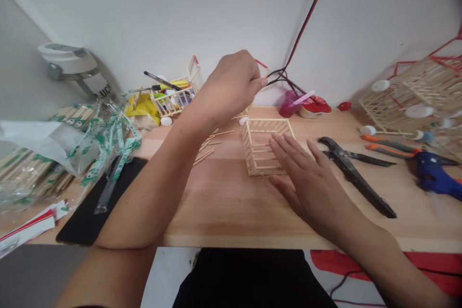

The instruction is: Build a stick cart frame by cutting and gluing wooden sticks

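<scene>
Frame (pixel 250 149): bare wood sticks, matt, fairly smooth. Bench top (pixel 224 211): pale wood, smooth, slight satin sheen. Cutters (pixel 352 175): dark metal, matt. Glue gun (pixel 431 173): glossy blue plastic. Mat (pixel 86 211): matt black. Wrappers (pixel 108 142): thin, glossy plastic film.

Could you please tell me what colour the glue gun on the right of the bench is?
The glue gun is blue, shown best in the head view.

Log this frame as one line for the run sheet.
left hand: pinching wire | right hand: open, on stick frame | nearby: pliers, glue gun
</scene>
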`<state>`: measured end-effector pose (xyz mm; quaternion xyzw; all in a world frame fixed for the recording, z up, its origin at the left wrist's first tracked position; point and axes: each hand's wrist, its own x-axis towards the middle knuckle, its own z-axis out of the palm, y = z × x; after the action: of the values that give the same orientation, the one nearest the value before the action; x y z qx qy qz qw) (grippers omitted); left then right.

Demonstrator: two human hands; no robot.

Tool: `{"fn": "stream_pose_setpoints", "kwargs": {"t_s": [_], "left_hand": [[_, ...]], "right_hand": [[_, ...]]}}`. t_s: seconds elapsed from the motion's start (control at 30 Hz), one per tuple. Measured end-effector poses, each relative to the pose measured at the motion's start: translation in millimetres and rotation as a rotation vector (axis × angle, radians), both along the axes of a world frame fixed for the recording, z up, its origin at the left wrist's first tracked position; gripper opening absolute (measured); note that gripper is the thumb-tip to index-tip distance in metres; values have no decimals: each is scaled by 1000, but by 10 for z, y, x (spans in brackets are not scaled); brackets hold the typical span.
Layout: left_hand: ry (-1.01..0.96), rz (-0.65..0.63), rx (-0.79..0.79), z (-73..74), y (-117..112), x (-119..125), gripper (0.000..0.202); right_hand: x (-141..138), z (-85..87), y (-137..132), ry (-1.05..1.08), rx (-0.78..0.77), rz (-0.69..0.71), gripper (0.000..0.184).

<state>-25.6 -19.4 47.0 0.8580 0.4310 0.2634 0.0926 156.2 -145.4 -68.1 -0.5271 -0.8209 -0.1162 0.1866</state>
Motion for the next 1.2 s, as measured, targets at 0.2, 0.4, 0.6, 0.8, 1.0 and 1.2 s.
{"fn": "stream_pose_setpoints", "kwargs": {"t_s": [0.2, 0.4, 0.6, 0.8, 1.0, 1.2], "left_hand": [[-47, -81, 75, -65, 71, -17, 24], [2, -55, 11, -160, 84, -132, 22], [163, 90, -149, -610, -174, -590, 19], [427, 317, -203, -1071, -556, -815, 18], [568, 367, -206, -1104, -663, -760, 22], [582, 370, -333, -967, -598, -730, 22]], "right_hand": [[350, 371, 401, 584, 165, -132, 45], [542, 6, 861, 1037, 161, -225, 46], [593, -155, 828, 1041, 158, -217, 44], [583, -137, 824, 1030, 169, -202, 44], [621, -184, 856, 1011, 163, -220, 46], [652, -236, 900, 1022, 159, -203, 43]]}}
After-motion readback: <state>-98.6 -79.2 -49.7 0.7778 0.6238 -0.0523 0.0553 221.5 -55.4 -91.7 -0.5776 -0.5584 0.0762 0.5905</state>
